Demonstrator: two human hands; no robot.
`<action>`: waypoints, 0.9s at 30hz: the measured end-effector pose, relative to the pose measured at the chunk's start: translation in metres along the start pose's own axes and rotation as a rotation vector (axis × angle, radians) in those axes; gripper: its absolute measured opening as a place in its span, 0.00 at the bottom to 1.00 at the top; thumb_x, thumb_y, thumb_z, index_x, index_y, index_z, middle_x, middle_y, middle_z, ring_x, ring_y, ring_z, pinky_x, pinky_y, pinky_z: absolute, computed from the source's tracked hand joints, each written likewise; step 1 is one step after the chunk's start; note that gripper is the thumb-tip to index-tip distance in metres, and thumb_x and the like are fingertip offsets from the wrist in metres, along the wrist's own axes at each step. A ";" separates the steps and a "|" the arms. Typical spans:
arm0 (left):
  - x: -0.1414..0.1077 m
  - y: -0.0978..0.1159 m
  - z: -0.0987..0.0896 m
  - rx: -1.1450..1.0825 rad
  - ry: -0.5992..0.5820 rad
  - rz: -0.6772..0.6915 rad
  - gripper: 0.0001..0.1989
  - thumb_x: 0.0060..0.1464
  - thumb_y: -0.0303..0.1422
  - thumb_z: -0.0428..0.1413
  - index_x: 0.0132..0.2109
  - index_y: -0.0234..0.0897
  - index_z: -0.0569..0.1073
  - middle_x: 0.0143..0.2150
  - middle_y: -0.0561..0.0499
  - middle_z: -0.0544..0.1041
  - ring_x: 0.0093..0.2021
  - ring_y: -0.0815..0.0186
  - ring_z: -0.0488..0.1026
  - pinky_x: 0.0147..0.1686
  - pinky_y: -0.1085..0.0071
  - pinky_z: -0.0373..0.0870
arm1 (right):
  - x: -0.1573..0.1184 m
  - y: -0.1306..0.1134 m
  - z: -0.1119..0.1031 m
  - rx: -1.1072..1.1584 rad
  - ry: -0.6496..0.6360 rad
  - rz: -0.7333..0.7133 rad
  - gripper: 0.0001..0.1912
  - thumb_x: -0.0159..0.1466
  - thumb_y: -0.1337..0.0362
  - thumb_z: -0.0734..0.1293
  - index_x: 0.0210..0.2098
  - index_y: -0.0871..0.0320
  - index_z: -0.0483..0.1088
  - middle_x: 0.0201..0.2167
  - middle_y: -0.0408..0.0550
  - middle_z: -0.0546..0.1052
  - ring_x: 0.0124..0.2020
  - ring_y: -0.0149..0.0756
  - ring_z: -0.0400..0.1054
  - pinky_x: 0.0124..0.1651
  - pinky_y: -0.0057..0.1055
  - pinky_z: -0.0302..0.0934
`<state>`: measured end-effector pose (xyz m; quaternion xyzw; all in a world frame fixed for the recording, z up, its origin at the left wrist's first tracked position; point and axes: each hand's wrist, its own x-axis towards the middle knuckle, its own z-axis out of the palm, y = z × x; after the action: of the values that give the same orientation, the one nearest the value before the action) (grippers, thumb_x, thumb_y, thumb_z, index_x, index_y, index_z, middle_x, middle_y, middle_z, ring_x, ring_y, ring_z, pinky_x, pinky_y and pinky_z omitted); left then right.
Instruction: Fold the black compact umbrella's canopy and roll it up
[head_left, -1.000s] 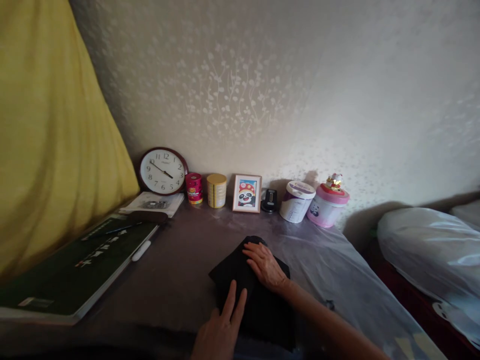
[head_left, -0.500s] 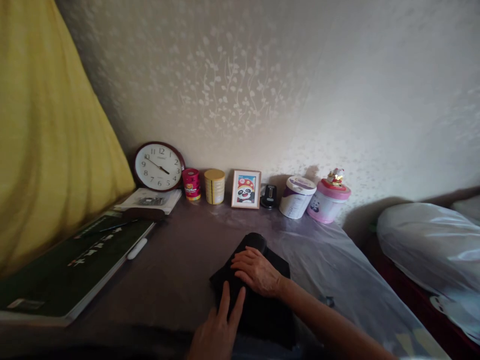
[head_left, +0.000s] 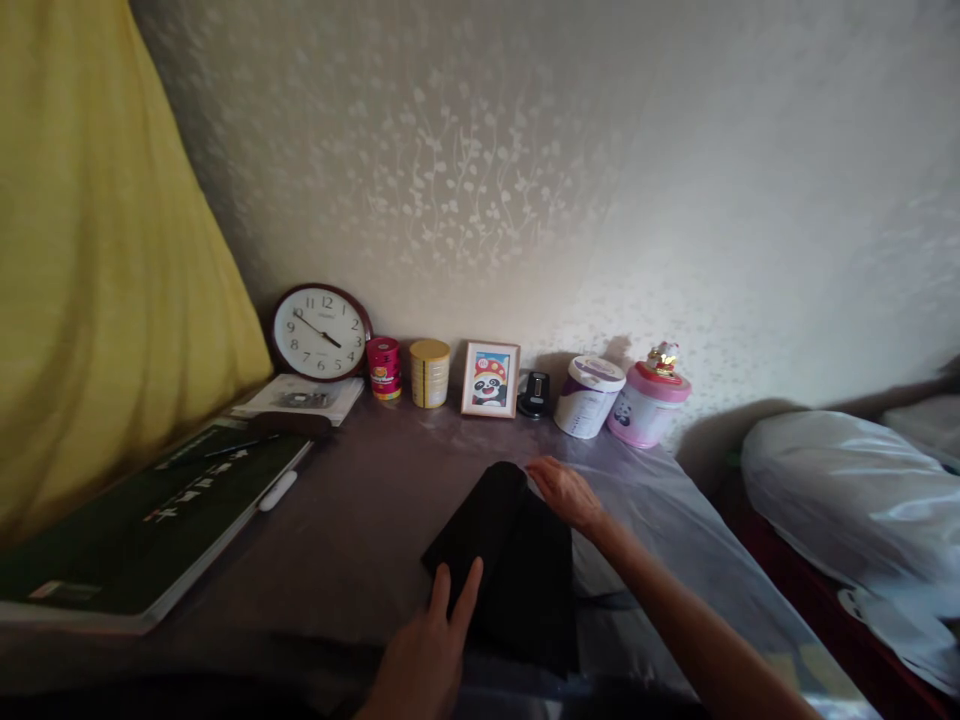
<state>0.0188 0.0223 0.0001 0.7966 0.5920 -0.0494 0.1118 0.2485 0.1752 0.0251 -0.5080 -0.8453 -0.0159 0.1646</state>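
Observation:
A folded black cloth (head_left: 525, 580) lies on the table in front of me, its left part folded over in a flap with a rounded top end. My left hand (head_left: 431, 640) rests at the lower left of the cloth, two fingers spread and touching the flap. Its other fingers are mostly hidden. At the upper right edge of the cloth is my right hand (head_left: 566, 490), with fingers pressed together on the edge by the flap's top. The fingertips are partly hidden there.
The table (head_left: 360, 520) has a grey, shiny cover. A large green book (head_left: 172, 530) lies left. Along the wall stand a clock (head_left: 321, 332), a red can (head_left: 385, 370), a yellow can (head_left: 430, 375), a panda picture frame (head_left: 490, 380) and two tubs (head_left: 589, 398). White plastic bags (head_left: 840, 490) sit right.
My right hand has moved from the top of the cloth to its upper right edge, uncovering the flap. My left hand stays at the lower left. The view has shifted slightly.

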 end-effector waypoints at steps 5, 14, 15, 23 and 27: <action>-0.001 0.001 -0.011 -0.025 -0.013 -0.026 0.42 0.47 0.15 0.40 0.64 0.45 0.32 0.64 0.34 0.53 0.43 0.63 0.74 0.38 0.70 0.70 | -0.065 0.006 -0.025 0.040 -0.082 -0.119 0.16 0.64 0.71 0.53 0.46 0.56 0.66 0.45 0.49 0.72 0.42 0.33 0.70 0.45 0.31 0.65; 0.002 -0.003 -0.013 -0.057 0.062 -0.018 0.39 0.50 0.18 0.41 0.64 0.43 0.33 0.63 0.34 0.55 0.40 0.64 0.75 0.37 0.72 0.69 | -0.106 -0.009 -0.016 0.028 -0.113 -0.217 0.17 0.62 0.71 0.55 0.49 0.54 0.63 0.53 0.52 0.67 0.45 0.34 0.70 0.43 0.30 0.67; 0.003 -0.004 -0.013 -0.054 0.067 -0.017 0.39 0.50 0.18 0.41 0.64 0.43 0.33 0.63 0.34 0.55 0.40 0.64 0.75 0.36 0.72 0.69 | -0.106 -0.009 -0.015 0.015 -0.108 -0.226 0.17 0.62 0.71 0.54 0.49 0.54 0.63 0.53 0.52 0.67 0.45 0.35 0.70 0.42 0.30 0.67; 0.001 -0.005 -0.012 -0.074 0.080 -0.007 0.39 0.49 0.19 0.42 0.64 0.41 0.32 0.63 0.34 0.54 0.41 0.65 0.74 0.38 0.72 0.68 | -0.106 -0.010 -0.019 -0.011 -0.075 -0.230 0.16 0.64 0.70 0.52 0.48 0.55 0.63 0.52 0.53 0.68 0.42 0.33 0.72 0.40 0.29 0.68; 0.002 -0.006 -0.011 -0.081 0.074 -0.011 0.39 0.50 0.19 0.41 0.65 0.41 0.32 0.63 0.35 0.54 0.40 0.66 0.74 0.36 0.72 0.67 | -0.106 -0.010 -0.019 -0.023 -0.094 -0.249 0.17 0.64 0.70 0.52 0.49 0.55 0.63 0.53 0.54 0.68 0.44 0.34 0.71 0.41 0.29 0.68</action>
<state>0.0125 0.0280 0.0094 0.7896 0.6014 0.0035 0.1215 0.2905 0.0757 0.0132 -0.4013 -0.9084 -0.0220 0.1155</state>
